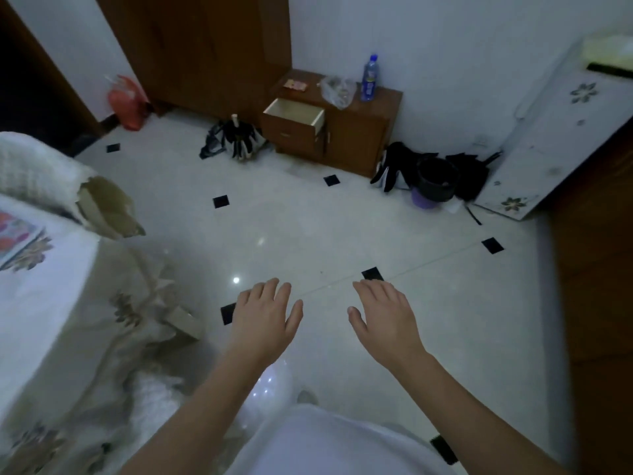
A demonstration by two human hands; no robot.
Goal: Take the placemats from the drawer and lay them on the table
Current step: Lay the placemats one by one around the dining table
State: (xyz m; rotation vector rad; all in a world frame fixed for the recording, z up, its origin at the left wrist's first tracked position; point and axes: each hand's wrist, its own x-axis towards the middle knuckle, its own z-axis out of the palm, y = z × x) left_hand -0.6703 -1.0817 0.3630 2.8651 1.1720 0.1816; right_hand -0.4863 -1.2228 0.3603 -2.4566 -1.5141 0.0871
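A small brown cabinet (pixel 356 132) stands against the far wall, its top drawer (pixel 294 113) pulled out; the pale inside shows nothing that I can make out. At the left, a table (pixel 37 303) carries a white flowered cloth, and a colourful patterned mat (pixel 15 234) lies at its left edge. My left hand (pixel 263 317) and my right hand (pixel 383 317) are stretched out side by side over the floor, palms down, fingers relaxed, holding nothing. Both are far from the drawer.
White tiled floor (pixel 308 228) with black diamond insets lies between me and the cabinet. A blue bottle (pixel 370 78) and a plastic bag (pixel 337 90) stand on the cabinet. Dark clutter and a bucket (pixel 436 180) sit right of it, a folded umbrella (pixel 239 135) left. A wooden wardrobe (pixel 205 53) stands behind.
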